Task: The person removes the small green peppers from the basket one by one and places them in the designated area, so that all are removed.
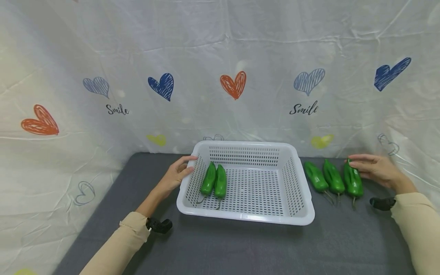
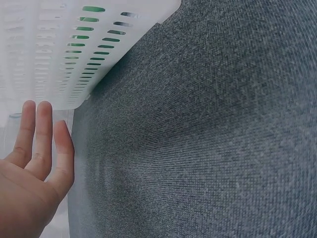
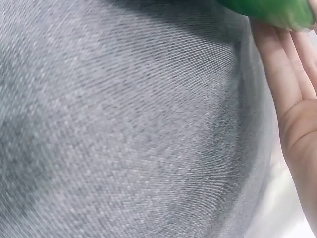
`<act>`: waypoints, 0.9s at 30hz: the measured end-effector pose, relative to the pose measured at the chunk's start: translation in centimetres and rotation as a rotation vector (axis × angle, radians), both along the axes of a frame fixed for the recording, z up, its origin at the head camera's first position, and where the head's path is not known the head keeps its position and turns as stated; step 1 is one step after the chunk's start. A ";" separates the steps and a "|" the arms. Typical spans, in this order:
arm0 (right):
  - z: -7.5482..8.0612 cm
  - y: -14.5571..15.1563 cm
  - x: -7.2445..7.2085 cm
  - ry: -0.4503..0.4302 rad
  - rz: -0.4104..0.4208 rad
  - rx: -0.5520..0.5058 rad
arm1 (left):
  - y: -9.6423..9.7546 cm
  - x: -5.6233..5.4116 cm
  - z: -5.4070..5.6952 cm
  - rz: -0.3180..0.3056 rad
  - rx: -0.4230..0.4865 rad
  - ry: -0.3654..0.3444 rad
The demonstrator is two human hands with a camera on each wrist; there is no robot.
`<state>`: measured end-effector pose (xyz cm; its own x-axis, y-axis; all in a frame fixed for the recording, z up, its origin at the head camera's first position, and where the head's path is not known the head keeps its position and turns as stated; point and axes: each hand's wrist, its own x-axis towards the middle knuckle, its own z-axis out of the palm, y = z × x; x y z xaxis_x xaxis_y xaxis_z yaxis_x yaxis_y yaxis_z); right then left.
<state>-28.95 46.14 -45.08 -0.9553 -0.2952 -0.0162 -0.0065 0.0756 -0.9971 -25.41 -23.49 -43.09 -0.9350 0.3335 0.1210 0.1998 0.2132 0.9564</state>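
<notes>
A white plastic basket with slotted walls stands on the dark grey cloth. My left hand is at its left rim, thumb and index finger touching the edge; in the left wrist view three fingers extend beside the slotted wall. Inside, at the left end, two green peppers lie side by side. Right of the basket three more lie in a row, stems toward me. The rightmost green pepper is pinched near its far end by my right hand. In the right wrist view, fingers reach up to that pepper.
Beside the held pepper lie a middle green pepper and another green pepper close to the basket's right wall. A white curtain printed with hearts and "Smile" hangs behind the grey tabletop and along the left.
</notes>
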 end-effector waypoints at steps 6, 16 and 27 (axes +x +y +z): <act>-0.5 -0.1 0.0 0.006 -0.025 -0.002 | 0.0 -0.1 -0.1 0.000 0.001 -0.004; -0.2 0.0 0.6 0.039 -0.089 0.185 | 0.1 -0.1 -0.1 -0.004 0.002 0.003; 0.6 -0.2 1.5 0.120 -0.064 0.287 | 0.0 -0.1 -0.2 0.001 0.008 -0.008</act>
<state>-27.44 45.99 -44.47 -0.9720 -0.2338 0.0239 -0.1088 0.3575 -0.9276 -25.55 -23.48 -43.25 -0.9361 0.3321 0.1163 0.1922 0.2059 0.9595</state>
